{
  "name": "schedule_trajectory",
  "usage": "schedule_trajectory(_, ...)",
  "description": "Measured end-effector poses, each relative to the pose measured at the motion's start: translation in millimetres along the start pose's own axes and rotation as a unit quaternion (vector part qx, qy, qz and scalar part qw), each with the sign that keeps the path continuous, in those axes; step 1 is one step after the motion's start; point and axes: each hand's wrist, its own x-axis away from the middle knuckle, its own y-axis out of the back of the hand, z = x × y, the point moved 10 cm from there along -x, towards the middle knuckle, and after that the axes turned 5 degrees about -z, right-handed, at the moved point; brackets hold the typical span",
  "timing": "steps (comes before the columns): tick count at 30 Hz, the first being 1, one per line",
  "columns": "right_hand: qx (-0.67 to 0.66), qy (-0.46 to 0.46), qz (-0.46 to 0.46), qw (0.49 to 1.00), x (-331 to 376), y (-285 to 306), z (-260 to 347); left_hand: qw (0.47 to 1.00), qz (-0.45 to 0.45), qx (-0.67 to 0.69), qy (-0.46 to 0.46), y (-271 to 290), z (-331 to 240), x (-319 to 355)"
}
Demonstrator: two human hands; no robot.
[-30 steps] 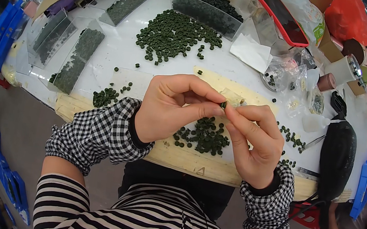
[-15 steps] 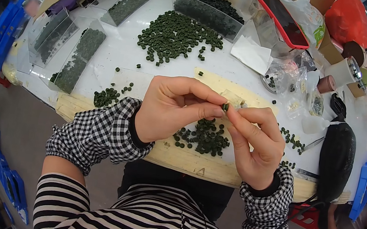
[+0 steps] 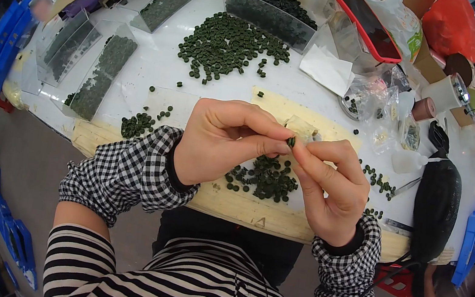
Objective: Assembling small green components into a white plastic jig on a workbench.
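Observation:
Between my fingertips is one small dark green round part (image 3: 291,141), grooved like a tiny spool. My left hand (image 3: 223,140) pinches it from the left with thumb and forefinger. From the right, my right hand (image 3: 330,184) closes its thumb and forefinger on the same part, so the two hands meet. Below them lies a small pile of like green parts (image 3: 270,179) near the table's front edge. A smaller heap (image 3: 136,125) sits left of my left wrist, and a large spread of them (image 3: 222,45) lies farther back.
Clear plastic boxes of green parts (image 3: 103,76) stand left, with another box (image 3: 269,21) behind. A red-cased phone (image 3: 369,27) leans at the back right. White paper (image 3: 326,69), plastic bags and a black wrapped bundle (image 3: 435,203) lie rightward. Another person (image 3: 461,293) is at far right.
Both hands stay almost in place, with the small green part turned slightly between the fingertips. Nothing else has visibly moved.

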Motion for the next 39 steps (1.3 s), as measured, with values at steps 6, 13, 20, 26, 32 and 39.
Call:
schedule_trajectory(6, 0.003, 0.01, 0.001, 1.0, 0.0, 0.0, 1.0, 1.0, 0.005, 0.007, 0.004, -0.5, 1.4, 0.4)
schedule_trajectory(13, 0.004, 0.013, 0.003, 1.0, -0.4, 0.4, 1.5, 1.0, 0.012, 0.002, 0.008, -0.9, 2.6, -0.1)
schedule_trajectory(20, 0.0, 0.0, -0.01, 1.0, -1.2, 3.1, 1.5, 0.999, 0.026, -0.023, 0.001, -2.9, -2.6, -2.8)
schedule_trajectory(26, 0.002, 0.002, -0.018, 1.0, -1.3, 4.8, 2.1, 0.999, 0.031, -0.032, -0.012, -3.9, -6.2, -4.2)
schedule_trajectory(32, 0.007, 0.013, -0.024, 1.0, -1.4, 4.9, 3.5, 0.999, 0.029, -0.032, -0.011, -4.0, -7.1, -4.0)
schedule_trajectory(39, 0.018, 0.017, -0.016, 1.0, -1.9, 3.4, 5.1, 1.0, 0.003, 0.012, 0.023, 0.3, 1.0, -4.1)
